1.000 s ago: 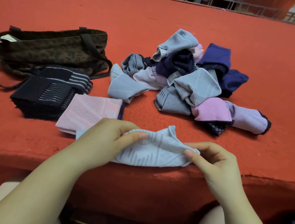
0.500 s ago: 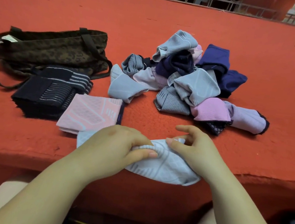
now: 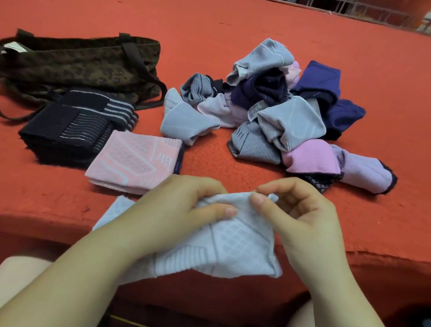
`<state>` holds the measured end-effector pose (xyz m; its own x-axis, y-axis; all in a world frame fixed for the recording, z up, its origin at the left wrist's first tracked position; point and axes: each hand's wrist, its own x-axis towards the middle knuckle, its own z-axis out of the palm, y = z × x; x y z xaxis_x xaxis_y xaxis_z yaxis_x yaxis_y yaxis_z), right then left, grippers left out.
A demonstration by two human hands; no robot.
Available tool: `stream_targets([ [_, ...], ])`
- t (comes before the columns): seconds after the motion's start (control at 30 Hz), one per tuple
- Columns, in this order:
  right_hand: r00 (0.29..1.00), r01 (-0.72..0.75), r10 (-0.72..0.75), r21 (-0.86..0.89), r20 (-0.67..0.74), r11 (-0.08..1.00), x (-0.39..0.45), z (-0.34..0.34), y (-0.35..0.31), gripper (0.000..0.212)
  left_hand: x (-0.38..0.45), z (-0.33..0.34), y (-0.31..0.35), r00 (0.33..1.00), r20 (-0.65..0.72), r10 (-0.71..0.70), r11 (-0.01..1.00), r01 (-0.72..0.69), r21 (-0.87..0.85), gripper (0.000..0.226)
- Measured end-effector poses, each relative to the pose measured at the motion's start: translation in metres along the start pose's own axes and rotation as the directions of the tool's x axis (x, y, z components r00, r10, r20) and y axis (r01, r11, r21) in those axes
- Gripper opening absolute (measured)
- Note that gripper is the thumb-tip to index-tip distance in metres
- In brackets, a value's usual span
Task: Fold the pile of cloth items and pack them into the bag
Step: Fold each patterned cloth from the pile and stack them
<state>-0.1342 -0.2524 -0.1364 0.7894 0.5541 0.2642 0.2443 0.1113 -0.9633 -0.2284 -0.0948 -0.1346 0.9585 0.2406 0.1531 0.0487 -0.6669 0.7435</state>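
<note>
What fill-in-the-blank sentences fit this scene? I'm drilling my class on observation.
1. Both hands, left hand and right hand, hold a pale ____ cloth.
2. The folded pink cloth lies right of the folded ____ stack.
3. The bag lies ____ of the pile.
4. Everything rests on a ____ surface.

Missing words: blue; black; left; red

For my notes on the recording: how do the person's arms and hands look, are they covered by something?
Both forearms are bare, with no sleeves in view. The left hand and the right hand wear no gloves, rings, watch or bracelet. The fingernails are short and unpainted.
</note>
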Motion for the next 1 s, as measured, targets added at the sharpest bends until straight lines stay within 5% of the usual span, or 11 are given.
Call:
stream_targets([
  [0.27,0.999,-0.022,0.024,0.049,-0.030,0.999,-0.010,-0.011,0.008,0.014,-0.011,-0.004,-0.006,0.999,-0.021,-0.028,0.989,0.025,-0.145,0.010],
  [0.43,0.987,-0.119,0.114,0.044,0.111,0.992,-0.011,-0.007,0.006,0.027,-0.013,0.003,0.000,0.999,-0.003,0.038,0.995,-0.038,-0.091,0.016],
  [0.67,0.997,0.016,-0.024,-0.100,-0.079,0.995,-0.011,-0.012,0.001,0.003,-0.018,0.001,-0.012,0.999,0.031,-0.031,0.999,0.030,0.044,0.039],
  [0.8,0.976,0.034,-0.083,-0.235,-0.203,0.971,-0.007,-0.033,0.005,0.014,-0.033,-0.005,-0.032,0.992,0.051,-0.115,0.982,0.106,0.157,0.044],
  [0.93,0.961,0.001,-0.099,-0.354,-0.259,0.935,-0.007,-0.049,0.012,0.017,-0.044,-0.024,-0.043,0.982,-0.058,-0.181,0.977,0.187,0.106,0.036],
  [1.0,0.956,-0.020,-0.096,-0.388,-0.276,0.921,-0.006,-0.054,0.013,0.017,-0.046,-0.032,-0.040,0.971,-0.086,-0.223,0.973,0.216,-0.085,0.030],
])
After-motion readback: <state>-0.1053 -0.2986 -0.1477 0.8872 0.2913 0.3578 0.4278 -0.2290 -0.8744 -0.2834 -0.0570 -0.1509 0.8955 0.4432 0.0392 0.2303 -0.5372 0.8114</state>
